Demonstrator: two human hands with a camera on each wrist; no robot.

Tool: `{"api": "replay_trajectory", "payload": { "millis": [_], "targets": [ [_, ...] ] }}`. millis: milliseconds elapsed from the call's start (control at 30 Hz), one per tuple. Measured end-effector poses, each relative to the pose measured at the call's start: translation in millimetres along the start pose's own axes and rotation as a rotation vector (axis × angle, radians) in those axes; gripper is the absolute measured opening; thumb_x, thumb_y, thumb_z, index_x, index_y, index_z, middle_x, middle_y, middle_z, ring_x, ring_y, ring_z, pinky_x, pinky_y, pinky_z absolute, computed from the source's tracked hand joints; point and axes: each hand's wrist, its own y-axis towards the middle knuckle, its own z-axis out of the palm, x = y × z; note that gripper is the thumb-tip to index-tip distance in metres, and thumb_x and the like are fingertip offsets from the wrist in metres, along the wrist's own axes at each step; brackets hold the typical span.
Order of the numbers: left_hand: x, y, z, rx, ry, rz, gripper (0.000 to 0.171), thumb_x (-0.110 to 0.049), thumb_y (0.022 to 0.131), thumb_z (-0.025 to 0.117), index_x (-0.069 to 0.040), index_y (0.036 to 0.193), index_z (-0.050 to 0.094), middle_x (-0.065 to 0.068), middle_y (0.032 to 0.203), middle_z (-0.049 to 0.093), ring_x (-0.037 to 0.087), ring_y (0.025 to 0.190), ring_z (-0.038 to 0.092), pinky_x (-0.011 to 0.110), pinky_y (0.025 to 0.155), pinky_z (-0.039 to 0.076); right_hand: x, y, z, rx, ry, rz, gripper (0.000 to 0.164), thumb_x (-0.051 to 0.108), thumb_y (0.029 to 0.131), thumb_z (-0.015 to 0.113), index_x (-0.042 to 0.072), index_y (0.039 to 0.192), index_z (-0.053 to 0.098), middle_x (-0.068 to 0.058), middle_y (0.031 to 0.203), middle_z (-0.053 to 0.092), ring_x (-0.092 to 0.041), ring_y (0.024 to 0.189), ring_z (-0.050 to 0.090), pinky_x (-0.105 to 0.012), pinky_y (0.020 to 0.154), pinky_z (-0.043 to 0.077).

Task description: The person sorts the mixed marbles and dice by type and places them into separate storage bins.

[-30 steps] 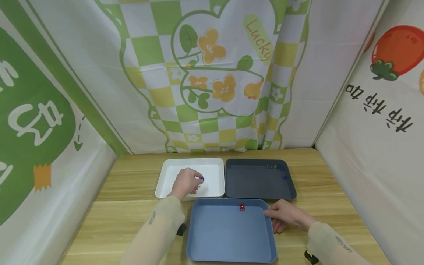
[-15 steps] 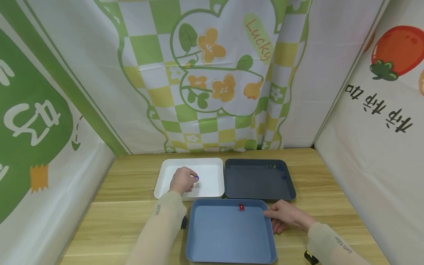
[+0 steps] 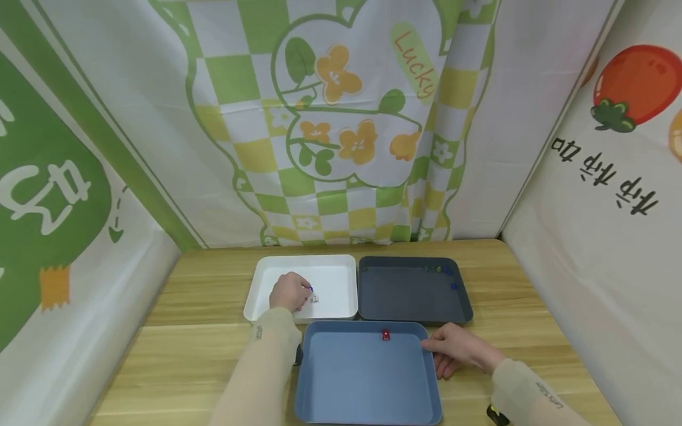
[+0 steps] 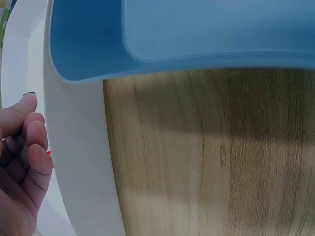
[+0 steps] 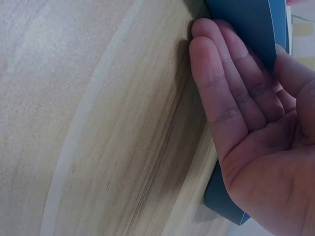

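Over the white tray [image 3: 335, 284], my left hand [image 3: 289, 291] pinches a small blue marble [image 3: 311, 289] between thumb and finger. Only a sliver of it shows above the fingertips in the left wrist view. Just beside these fingers a small white die [image 3: 314, 299] lies in the tray. My right hand [image 3: 457, 348] grips the right rim of the blue tray [image 3: 367, 378], thumb over the edge and the other fingers along the outside wall, as the right wrist view also shows. A red die [image 3: 386, 335] rests near that tray's far edge.
A dark grey tray [image 3: 410, 296] adjoins the white one on the right, with several green and blue marbles [image 3: 446, 271] toward its far right corner. All the trays stand on a wooden table [image 3: 181, 343]. Printed curtains [image 3: 341, 118] hang behind the table.
My left hand has shifted left and slightly down over the white tray, the marble still pinched; the white die beside it shows more. My right hand keeps its grip on the blue tray.
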Motion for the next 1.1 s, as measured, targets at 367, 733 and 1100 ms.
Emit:
{"api": "replay_trajectory", "payload": {
  "millis": [367, 733, 1100],
  "targets": [
    [1.3, 4.6, 1.6, -0.045, 0.099, -0.010, 0.016, -0.007, 0.086, 0.074, -0.010, 0.099, 0.082, 0.003, 0.078, 0.074, 0.017, 0.059, 0.062, 0.031, 0.053, 0.050, 0, 2, 1, 0.001, -0.006, -0.012, 0.038, 0.031, 0.103, 0.062, -0.002, 0.088, 0.071, -0.017, 0.073, 0.073, -0.019, 0.058, 0.070, -0.037, 0.055, 0.062],
    [1.0, 9.1, 9.0, -0.044, 0.093, -0.017, 0.011, -0.007, 0.086, 0.077, -0.009, 0.096, 0.082, 0.003, 0.081, 0.074, 0.015, 0.060, 0.062, 0.031, 0.056, 0.051, -2, 2, 0, -0.014, -0.011, -0.006, 0.036, 0.031, 0.103, 0.062, -0.001, 0.087, 0.070, -0.015, 0.071, 0.072, -0.018, 0.057, 0.070, -0.036, 0.054, 0.061],
    [-1.1, 5.4, 7.1, -0.023, -0.013, -0.009, 0.017, -0.006, 0.088, 0.075, -0.003, 0.104, 0.079, 0.002, 0.064, 0.068, 0.011, 0.047, 0.057, 0.025, 0.049, 0.048, -3, 0, 0, -0.012, 0.003, -0.016, 0.036, 0.030, 0.103, 0.061, -0.002, 0.089, 0.071, -0.015, 0.070, 0.072, -0.017, 0.057, 0.069, -0.035, 0.054, 0.061]
  ]
}}
